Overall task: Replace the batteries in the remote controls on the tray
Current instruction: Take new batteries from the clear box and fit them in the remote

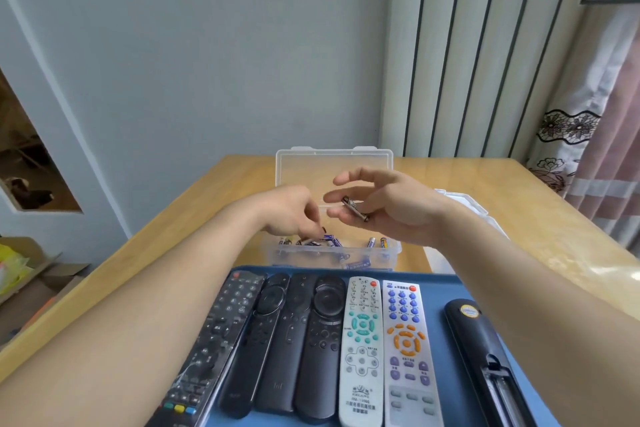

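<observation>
A blue tray (440, 340) lies on the wooden bench (194, 211), nearest the person. Seven remotes lie on it, lengthwise. Six sit face up, side by side, over the tray's left and middle: four black ones (298, 340), then a white one (362, 340), then a grey one (407, 347) with blue and orange buttons. The seventh, a black remote (485, 350), lies apart at the tray's right side, face down, its battery bay uncovered.

Just behind the tray's far edge stands a clear box (273, 253), its lid (332, 166) raised upright at the back. Loose batteries (325, 241) lie in it.

Both forearms reach across the tray to the box. The left hand (291, 211) dips in from the tray's left side, fingers pointing down among the loose batteries; whether it has hold of one I cannot tell. The right hand (384, 204) is above the box, palm turned towards the left hand, fingers loosely curled and spread, holding a dark battery (354, 208) slantwise across them.

Beyond the tray's far right corner, another clear plastic piece (464, 204) rests on the bench, partly hidden by the right wrist.
</observation>
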### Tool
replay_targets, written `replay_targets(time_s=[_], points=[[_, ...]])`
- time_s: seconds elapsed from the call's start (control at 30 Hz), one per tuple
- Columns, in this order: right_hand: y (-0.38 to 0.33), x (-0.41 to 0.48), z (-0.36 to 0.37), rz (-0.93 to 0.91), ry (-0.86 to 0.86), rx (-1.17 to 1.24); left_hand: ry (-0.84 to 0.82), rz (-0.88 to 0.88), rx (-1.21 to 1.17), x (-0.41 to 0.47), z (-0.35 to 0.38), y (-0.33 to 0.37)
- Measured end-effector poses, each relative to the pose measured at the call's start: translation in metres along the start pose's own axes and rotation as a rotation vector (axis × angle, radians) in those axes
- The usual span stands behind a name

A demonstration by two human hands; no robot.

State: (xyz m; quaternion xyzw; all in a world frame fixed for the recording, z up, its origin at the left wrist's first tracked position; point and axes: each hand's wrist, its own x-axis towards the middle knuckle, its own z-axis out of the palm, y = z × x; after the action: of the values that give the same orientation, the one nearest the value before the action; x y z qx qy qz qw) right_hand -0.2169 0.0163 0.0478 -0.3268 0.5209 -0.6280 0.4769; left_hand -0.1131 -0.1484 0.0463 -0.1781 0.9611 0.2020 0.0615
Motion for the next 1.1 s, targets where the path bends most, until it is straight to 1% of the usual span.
replay_targets(time_s=[0.03,0.1,0.17,0.23,0.3,0.47,0.53,0.6,0.67,0.7,0.77,0.8,0.87,0.9,0.93,0.97,1.0,1.03,1.07,1.1], points=[[0.000,-0.007,0.000,-0.032,0.015,0.099,0.071,0.020,-0.177,-0.007,0.000,0.002],[0.001,-0.017,0.002,-0.093,0.053,0.245,0.152,0.063,-0.501,-0.023,0.000,0.008],[0.002,-0.029,0.007,-0.149,0.092,0.327,0.240,0.142,-0.635,-0.044,0.001,0.018],[0.002,-0.039,0.011,-0.178,0.138,0.334,0.317,0.214,-0.725,-0.058,0.004,0.028],[0.002,-0.053,0.018,-0.207,0.194,0.283,0.361,0.265,-0.812,-0.074,0.008,0.040],[0.009,-0.087,0.035,-0.241,0.304,0.035,0.450,0.313,-0.962,-0.103,0.027,0.061],[0.014,-0.100,0.039,-0.251,0.320,-0.054,0.450,0.305,-0.973,-0.113,0.037,0.067],[0.020,-0.111,0.042,-0.245,0.309,-0.108,0.408,0.312,-0.890,-0.119,0.048,0.072],[0.023,-0.117,0.043,-0.229,0.292,-0.099,0.387,0.324,-0.811,-0.124,0.057,0.076],[0.027,-0.123,0.043,-0.226,0.296,-0.053,0.390,0.320,-0.832,-0.127,0.063,0.080],[0.032,-0.125,0.042,-0.244,0.319,0.028,0.407,0.278,-0.972,-0.128,0.071,0.082],[0.034,-0.128,0.043,-0.242,0.331,0.029,0.398,0.244,-1.063,-0.129,0.076,0.085],[0.037,-0.132,0.046,-0.208,0.348,-0.041,0.387,0.171,-1.238,-0.128,0.085,0.088],[0.037,-0.133,0.047,-0.191,0.381,-0.120,0.391,0.135,-1.332,-0.127,0.088,0.088],[0.036,-0.134,0.044,-0.183,0.444,-0.275,0.395,0.100,-1.439,-0.127,0.089,0.088],[0.036,-0.137,0.038,-0.163,0.534,-0.539,0.389,0.060,-1.568,-0.127,0.090,0.086],[0.035,-0.141,0.029,-0.115,0.625,-0.880,0.374,0.025,-1.711,-0.128,0.090,0.083],[0.035,-0.146,0.022,-0.020,0.672,-1.200,0.342,-0.004,-1.855,-0.129,0.090,0.080],[0.036,-0.151,0.018,0.106,0.673,-1.438,0.304,-0.036,-1.982,-0.129,0.090,0.078],[0.039,-0.157,0.016,0.238,0.635,-1.582,0.269,-0.076,-2.071,-0.129,0.091,0.077]])
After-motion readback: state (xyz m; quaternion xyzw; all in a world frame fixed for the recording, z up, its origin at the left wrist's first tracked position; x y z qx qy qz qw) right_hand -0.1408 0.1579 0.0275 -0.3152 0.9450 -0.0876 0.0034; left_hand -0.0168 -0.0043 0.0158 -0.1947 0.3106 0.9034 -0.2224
